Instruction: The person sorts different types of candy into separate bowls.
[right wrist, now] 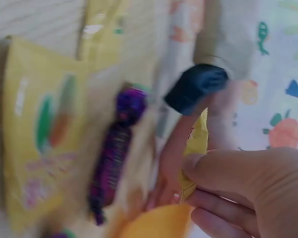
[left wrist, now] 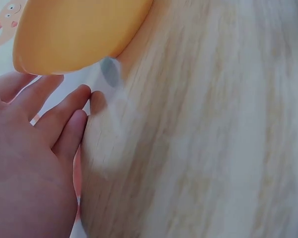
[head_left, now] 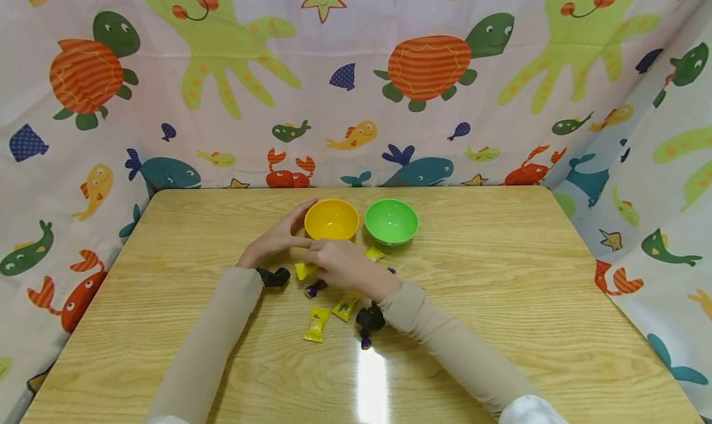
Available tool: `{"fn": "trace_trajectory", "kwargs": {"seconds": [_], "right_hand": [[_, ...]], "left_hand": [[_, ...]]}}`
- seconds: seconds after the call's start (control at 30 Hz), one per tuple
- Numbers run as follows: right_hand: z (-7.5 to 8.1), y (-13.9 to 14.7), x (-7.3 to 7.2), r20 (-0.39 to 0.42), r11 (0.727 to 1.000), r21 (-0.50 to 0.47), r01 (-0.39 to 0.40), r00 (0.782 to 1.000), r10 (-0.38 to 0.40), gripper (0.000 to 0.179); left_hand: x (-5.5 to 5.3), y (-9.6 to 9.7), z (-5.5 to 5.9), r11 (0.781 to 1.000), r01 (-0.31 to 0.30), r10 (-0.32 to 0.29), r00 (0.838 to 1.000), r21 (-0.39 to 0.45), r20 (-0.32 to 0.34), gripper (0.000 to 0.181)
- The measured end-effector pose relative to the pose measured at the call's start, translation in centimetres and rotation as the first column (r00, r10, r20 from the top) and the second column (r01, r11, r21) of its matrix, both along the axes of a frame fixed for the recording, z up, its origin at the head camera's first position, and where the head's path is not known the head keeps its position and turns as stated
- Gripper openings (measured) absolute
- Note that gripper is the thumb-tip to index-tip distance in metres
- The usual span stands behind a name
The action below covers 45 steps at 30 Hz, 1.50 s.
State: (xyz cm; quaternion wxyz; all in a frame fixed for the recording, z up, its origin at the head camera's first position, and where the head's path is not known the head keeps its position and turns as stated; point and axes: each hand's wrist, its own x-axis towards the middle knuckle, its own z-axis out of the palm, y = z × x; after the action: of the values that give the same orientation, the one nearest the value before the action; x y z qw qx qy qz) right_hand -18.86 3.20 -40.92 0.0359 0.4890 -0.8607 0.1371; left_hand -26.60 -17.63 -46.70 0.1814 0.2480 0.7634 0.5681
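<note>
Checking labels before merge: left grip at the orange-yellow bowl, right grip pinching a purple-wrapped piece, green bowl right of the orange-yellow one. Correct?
One error: the right grip is pinching a yellow-wrapped piece, not a purple one; see the right wrist view. The rest holds.

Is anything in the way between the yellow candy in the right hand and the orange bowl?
The left hand, its thumb by the near side of the orange bowl, seems partly in the way. The right hand could probably lift the yellow candy over that thumb and the rim. Nothing else visible blocks it.
</note>
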Motion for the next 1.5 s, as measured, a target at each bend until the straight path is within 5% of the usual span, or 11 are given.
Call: {"fn": "trace_trajectory", "kwargs": {"seconds": [0.37, 0.57, 0.83, 1.17, 1.5], "right_hand": [[3.5, 1.9, -1.6, 0.102, 0.99, -0.136, 0.05, 0.994, -0.037, 0.018], [4.1, 2.8, -3.1, 0.109, 0.966, -0.259, 0.027, 0.994, 0.001, 0.015], [3.8, 3.4, -4.5, 0.193, 0.943, -0.321, 0.09, 0.981, -0.028, 0.016], [1.6, 3.7, -5.9, 0.199, 0.952, -0.262, 0.16, 0.974, -0.109, 0.015], [0.1, 2.7, -5.7, 0.159, 0.971, -0.109, 0.212, 0.968, -0.194, 0.014]], "left_hand": [[-0.2, 0.2, -0.5, 0.999, -0.026, 0.025, 0.999, -0.031, -0.033, 0.1], [0.4, 1.0, 0.0, 0.995, -0.084, 0.083, 0.996, -0.048, -0.021, 0.104], [0.4, 1.5, -0.9, 0.989, -0.139, 0.135, 0.988, -0.057, -0.078, 0.1], [1.6, 1.7, -1.4, 0.983, -0.167, 0.16, 0.983, -0.082, -0.085, 0.099], [2.8, 1.6, -1.9, 0.989, -0.143, 0.146, 0.983, 0.034, -0.116, 0.1]]}}
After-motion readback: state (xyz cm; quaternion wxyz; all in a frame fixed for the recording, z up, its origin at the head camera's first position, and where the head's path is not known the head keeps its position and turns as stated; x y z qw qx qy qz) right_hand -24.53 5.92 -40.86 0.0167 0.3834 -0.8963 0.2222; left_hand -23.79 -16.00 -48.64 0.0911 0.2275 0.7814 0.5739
